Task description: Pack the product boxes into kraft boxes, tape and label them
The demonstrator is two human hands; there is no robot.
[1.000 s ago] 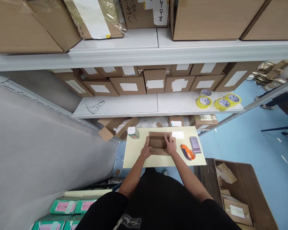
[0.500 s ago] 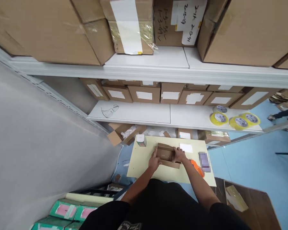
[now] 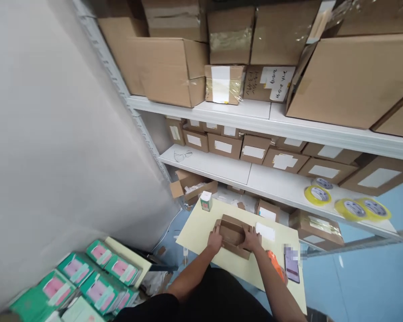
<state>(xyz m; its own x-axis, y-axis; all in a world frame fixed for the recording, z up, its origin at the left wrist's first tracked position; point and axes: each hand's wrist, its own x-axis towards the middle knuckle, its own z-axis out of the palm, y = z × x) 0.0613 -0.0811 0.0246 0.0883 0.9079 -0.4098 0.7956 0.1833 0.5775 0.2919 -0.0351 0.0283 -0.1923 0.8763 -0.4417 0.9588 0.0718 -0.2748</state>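
A small brown cardboard box (image 3: 234, 233), its top open, lies on the pale yellow table (image 3: 196, 226). My left hand (image 3: 215, 239) grips its left end, fingers along the wall. Over the right end, my right hand (image 3: 250, 239) holds the wall, with some fingers reaching inside. The box's inside looks bare where it shows. Just beyond my right hand lies a white sheet or label (image 3: 265, 231). To the right on the table are an orange tool (image 3: 275, 264), probably a tape dispenser, and a phone (image 3: 291, 264), partly blurred out.
A small green-and-white box (image 3: 206, 201) stands at the table's far left corner. Behind rises a white shelf rack (image 3: 218, 167) with many cartons, glasses (image 3: 182, 155) and yellow tape rolls (image 3: 317, 195). Green-and-pink packages (image 3: 100, 290) are stacked at lower left, beside the grey wall (image 3: 70, 156).
The view has swung left and tilted, bringing more wall and green packages into sight. Both hands stay on the cardboard box, with the right hand slightly shifted at its end.
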